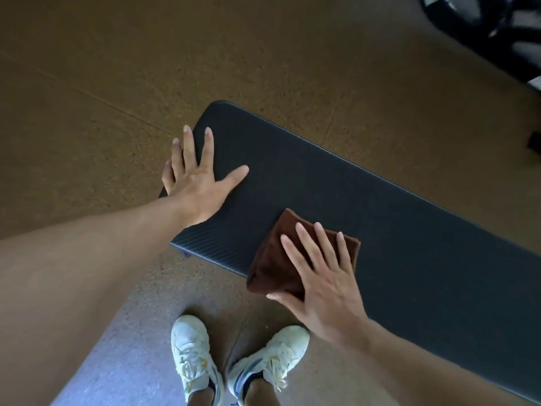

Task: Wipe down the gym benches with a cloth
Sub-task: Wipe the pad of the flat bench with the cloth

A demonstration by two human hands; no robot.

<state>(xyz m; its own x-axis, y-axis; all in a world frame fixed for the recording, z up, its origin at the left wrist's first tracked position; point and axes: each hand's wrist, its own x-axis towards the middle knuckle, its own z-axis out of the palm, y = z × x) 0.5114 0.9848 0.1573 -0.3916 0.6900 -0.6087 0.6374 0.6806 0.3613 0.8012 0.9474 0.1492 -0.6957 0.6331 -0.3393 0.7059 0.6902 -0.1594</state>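
A long black padded gym bench (395, 218) runs from centre to lower right. A folded brown cloth (272, 265) lies on its near edge. My right hand (319, 276) presses flat on the cloth, fingers spread over its top, thumb at the cloth's near corner. My left hand (199, 174) rests flat on the bench's left end, fingers apart, holding nothing.
The floor is brown speckled rubber (87, 112), greyer near my white sneakers (193, 356) below the bench's edge. Black and white gym equipment (486, 22) stands at the top right corner. A small dark object (534, 140) shows at the right edge.
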